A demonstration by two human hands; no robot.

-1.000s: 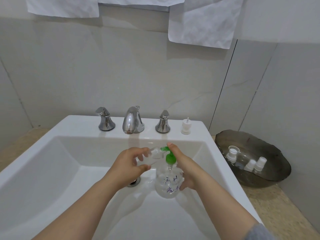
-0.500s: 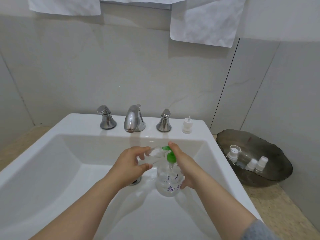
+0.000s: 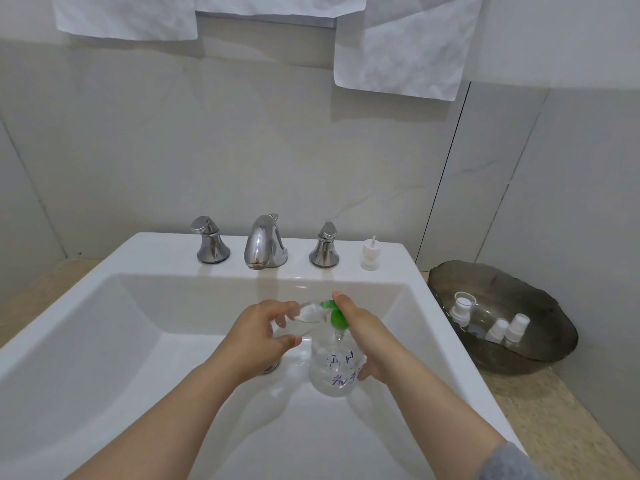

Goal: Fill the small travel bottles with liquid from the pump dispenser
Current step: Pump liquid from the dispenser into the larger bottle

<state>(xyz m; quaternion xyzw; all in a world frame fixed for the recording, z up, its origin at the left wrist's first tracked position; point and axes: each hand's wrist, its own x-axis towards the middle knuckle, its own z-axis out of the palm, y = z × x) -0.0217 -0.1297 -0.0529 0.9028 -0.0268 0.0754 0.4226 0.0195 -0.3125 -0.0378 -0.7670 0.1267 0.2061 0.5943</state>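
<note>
Handwritten characters in dark and purple ink are noted on the clear dispenser [image 3: 335, 370]; they cannot be read with certainty. The dispenser is held upright within the sink [image 3: 138, 306] by the right hand [image 3: 369, 337], the grip wrapped round its body and the forefinger laid on the green pump [image 3: 335, 315]. A small clear bottle [image 3: 310, 312] is pinched, tilted, in the left hand [image 3: 259, 336], its mouth at the spout. Against the frame half a second earlier, no shift of hands, bottle or dispenser is observed.
</note>
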